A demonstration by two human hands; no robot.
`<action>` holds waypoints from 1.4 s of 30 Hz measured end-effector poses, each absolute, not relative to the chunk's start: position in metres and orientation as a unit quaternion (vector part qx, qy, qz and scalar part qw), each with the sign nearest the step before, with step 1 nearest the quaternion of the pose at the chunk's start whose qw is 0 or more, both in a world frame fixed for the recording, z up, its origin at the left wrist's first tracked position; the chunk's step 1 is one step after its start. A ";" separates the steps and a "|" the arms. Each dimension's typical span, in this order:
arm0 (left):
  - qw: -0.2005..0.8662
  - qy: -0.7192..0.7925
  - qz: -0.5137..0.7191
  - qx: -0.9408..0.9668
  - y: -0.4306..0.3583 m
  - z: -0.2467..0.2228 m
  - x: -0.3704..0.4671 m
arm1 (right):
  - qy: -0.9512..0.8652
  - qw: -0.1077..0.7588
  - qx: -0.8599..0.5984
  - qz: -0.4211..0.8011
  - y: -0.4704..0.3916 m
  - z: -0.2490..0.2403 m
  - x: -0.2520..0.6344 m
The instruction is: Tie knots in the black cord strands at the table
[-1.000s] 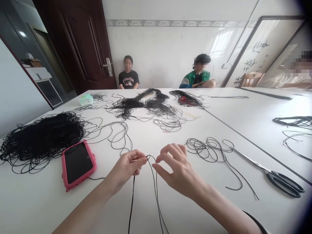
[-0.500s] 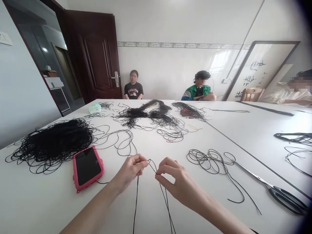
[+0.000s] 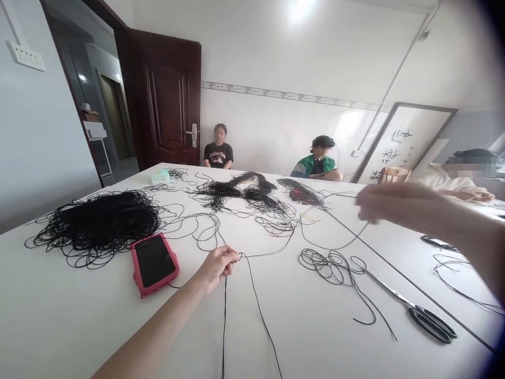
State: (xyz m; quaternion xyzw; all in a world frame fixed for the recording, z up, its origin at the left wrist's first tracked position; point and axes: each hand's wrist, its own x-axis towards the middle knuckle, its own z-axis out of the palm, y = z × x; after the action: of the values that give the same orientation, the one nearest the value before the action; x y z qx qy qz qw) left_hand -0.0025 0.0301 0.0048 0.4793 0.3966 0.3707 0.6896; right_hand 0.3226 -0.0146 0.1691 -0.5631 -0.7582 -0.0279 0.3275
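My left hand [image 3: 221, 266] pinches a thin black cord [image 3: 258, 300] near the middle of the view, at a small loop by the fingertips. Cord strands hang from there toward the table's near edge. Raised at the right, my right hand [image 3: 389, 205] is blurred, its fingers together on a strand of cord [image 3: 335, 247] that curves back toward my left hand. Left of my left hand lies a dark-screened device in a red case [image 3: 154, 263], touching a big pile of black cord [image 3: 106, 223].
On the white table [image 3: 189, 337], scissors [image 3: 428, 321] and loose cord coils [image 3: 331, 266] lie at the right. Cord bundles [image 3: 229, 190] and a pale green item [image 3: 160, 177] are farther back. Several people sit beyond the table, one in black [image 3: 218, 153].
My right hand has moved up and to the right, away from my left hand, drawing a strand of cord out in a wide curve. The camera view has tilted and shifted.
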 end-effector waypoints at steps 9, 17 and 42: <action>0.703 0.372 0.366 0.483 0.021 0.004 -0.001 | -0.809 0.238 -0.537 0.019 -0.013 0.040 0.188; 0.668 0.391 0.344 0.531 0.021 0.003 -0.001 | -0.800 0.266 -0.533 0.077 -0.008 0.036 0.169; 0.701 0.406 0.344 0.475 0.020 -0.004 0.013 | -0.608 0.370 -0.565 0.419 -0.005 0.007 0.180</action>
State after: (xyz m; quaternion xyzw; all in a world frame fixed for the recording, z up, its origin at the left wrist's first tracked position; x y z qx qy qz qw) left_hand 0.0134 0.0197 -0.0041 0.4750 0.4061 0.3438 0.7009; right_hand 0.1801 -0.0046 0.0074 -0.5645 -0.6075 0.4187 0.3701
